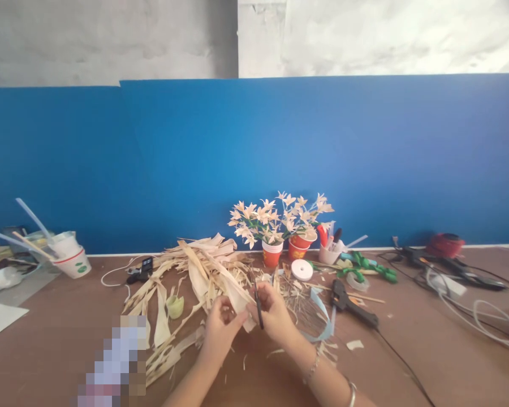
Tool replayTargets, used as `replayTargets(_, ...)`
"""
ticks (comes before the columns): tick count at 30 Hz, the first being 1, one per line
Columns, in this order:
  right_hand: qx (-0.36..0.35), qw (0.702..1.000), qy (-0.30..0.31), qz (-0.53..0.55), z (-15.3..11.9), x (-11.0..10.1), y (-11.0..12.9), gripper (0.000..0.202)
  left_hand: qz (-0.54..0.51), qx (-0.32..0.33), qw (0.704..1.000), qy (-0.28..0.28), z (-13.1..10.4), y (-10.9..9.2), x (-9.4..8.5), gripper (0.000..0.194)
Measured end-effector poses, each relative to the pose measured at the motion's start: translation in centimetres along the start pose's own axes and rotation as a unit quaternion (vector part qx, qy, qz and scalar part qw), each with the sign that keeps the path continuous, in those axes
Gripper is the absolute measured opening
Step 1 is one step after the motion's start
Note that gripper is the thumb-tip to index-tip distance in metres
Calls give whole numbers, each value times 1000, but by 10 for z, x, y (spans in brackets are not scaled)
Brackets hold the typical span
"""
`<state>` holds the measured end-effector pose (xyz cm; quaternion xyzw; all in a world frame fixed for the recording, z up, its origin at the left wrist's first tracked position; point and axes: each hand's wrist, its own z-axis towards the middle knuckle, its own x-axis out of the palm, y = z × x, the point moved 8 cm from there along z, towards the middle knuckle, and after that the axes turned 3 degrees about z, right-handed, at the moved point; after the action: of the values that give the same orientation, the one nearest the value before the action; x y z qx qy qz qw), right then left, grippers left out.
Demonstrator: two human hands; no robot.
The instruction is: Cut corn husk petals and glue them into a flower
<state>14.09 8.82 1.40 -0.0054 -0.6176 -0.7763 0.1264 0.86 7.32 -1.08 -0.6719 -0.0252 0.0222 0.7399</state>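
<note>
My left hand point(219, 330) pinches a pale strip of dried corn husk point(240, 299) over the brown table. Close beside it, my right hand point(275, 312) grips small dark scissors point(258, 304), their blades pointing up against the husk strip. A heap of dried husks point(203, 265) lies just behind both hands. Several loose husk strips point(165, 345) trail to the left of my left wrist.
Two red paper cups point(272, 255) with husk flowers point(275, 217) stand by the blue wall. A black glue gun point(352, 304), white tape roll point(302, 269), green ribbon point(371, 268) and cables point(475, 305) lie right. White cups with straws point(70, 254) sit far left.
</note>
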Motion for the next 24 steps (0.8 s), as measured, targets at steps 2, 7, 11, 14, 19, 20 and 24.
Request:
replayTargets(2,-5,1000,-3,-5,0,-1,1,27,-10,-67,997,32,2,12,6,29)
replayTargets(7,10,999,-11,30,3,-8,0,33,-53,-122,987,87,-2,12,11,33)
replayTargets(11,-4,999,-28,41,5,-12,-1,36,-101,-122,980,117,-5,3,16,28)
replayTargets(14,0,999,-6,33,4,-7,-4,34,-57,-128,983,118,-5,5,18,29)
replayTargets(19,7,999,29,13,0,1,0,33,-54,-113,992,20,2,8,0,30)
replayTargets(20,10,999,41,6,-1,3,1,33,-73,-106,992,-11,4,8,-7,31)
replayTargets(24,54,991,120,-25,-10,13,0,36,-151,-96,977,-114,8,8,-32,33)
